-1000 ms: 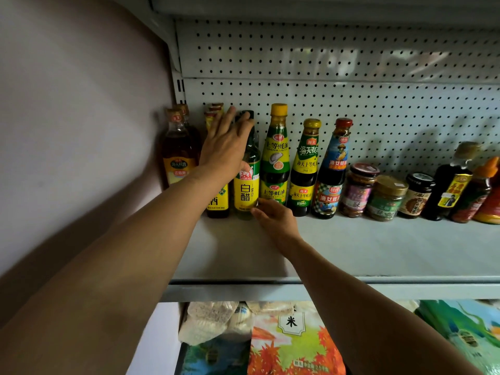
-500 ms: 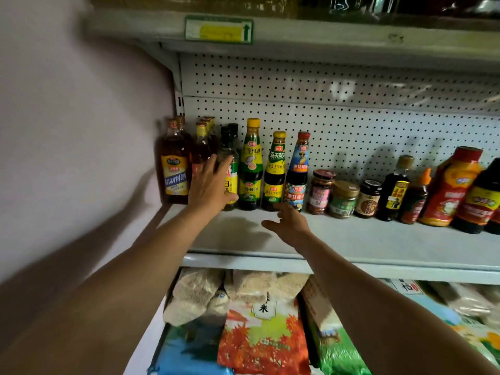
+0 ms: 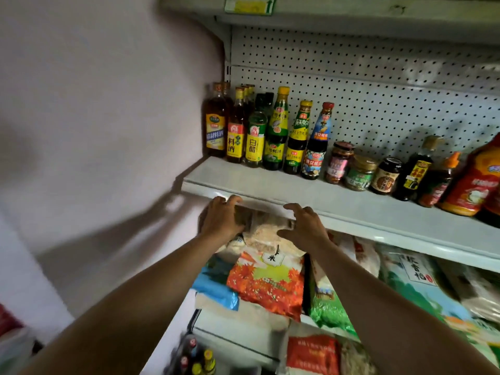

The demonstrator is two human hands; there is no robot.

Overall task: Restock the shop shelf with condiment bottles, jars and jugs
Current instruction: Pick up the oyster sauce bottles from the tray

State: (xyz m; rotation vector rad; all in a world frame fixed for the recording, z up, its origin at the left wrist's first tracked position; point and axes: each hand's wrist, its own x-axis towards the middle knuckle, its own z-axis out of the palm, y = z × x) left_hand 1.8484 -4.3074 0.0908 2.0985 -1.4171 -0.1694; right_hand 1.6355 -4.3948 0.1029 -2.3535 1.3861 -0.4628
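A white shelf [image 3: 351,209] carries a row of condiment bottles against the pegboard. At the left stand amber cooking-wine bottles [image 3: 215,123], a white-vinegar bottle with a yellow label [image 3: 255,139] and green-labelled sauce bottles [image 3: 278,131]. Three small jars [image 3: 359,171] and more dark and red bottles [image 3: 470,182] follow to the right. My left hand [image 3: 221,220] and my right hand [image 3: 303,226] hover just below the shelf's front edge, fingers loosely spread, holding nothing.
Bags of rice and grain [image 3: 267,282] fill the shelf below my hands. Several bottle tops [image 3: 197,358] show near the floor at the bottom. A plain wall [image 3: 94,131] closes off the left. A price tag [image 3: 250,5] sits on the upper shelf edge.
Both hands have let go of the bottles and drawn back down from the shelf top to below its front edge. The view has pulled back and tilted down.
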